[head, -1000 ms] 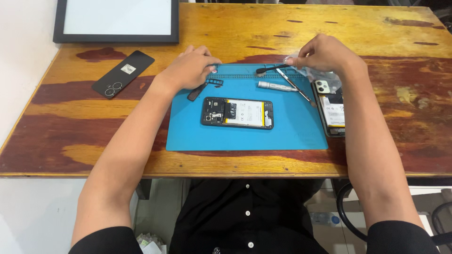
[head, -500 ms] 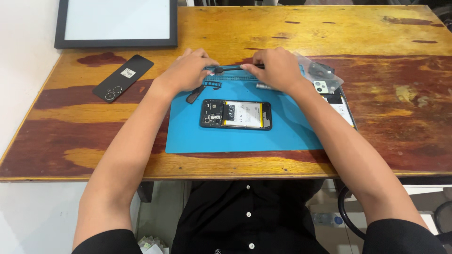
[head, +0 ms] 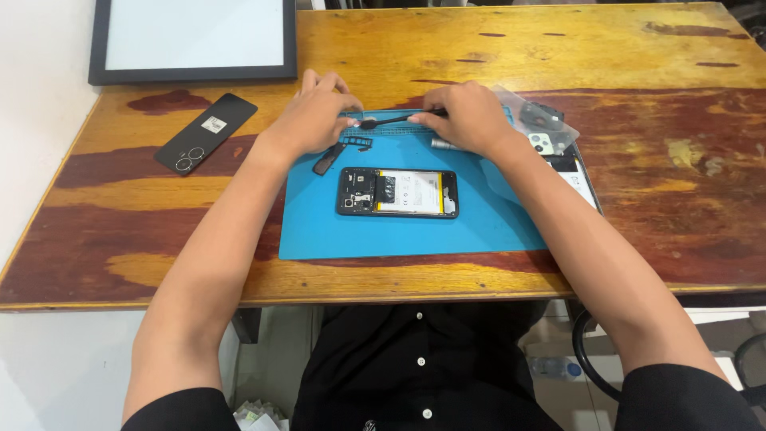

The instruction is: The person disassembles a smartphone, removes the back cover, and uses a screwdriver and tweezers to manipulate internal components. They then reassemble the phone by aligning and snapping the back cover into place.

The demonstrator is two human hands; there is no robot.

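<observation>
An opened black phone (head: 397, 193), its back off and battery showing, lies in the middle of a blue work mat (head: 479, 227). At the mat's far edge my right hand (head: 463, 116) grips a thin black tool (head: 391, 121) that points left. My left hand (head: 315, 116) meets the tool's tip, its fingers pinched there; what they hold is too small to tell. A small black bracket (head: 359, 144) and a dark strip (head: 325, 160) lie just below my left hand.
A black phone back cover (head: 206, 132) lies left of the mat on the wooden table (head: 120, 239). A black-framed white board (head: 191, 40) is at the back left. A clear bag with parts (head: 542, 124) and another phone (head: 578, 179) sit right of the mat.
My right hand has come from the right side of the mat to its top middle, carrying the thin black tool over to my left hand. My left hand has stayed put.
</observation>
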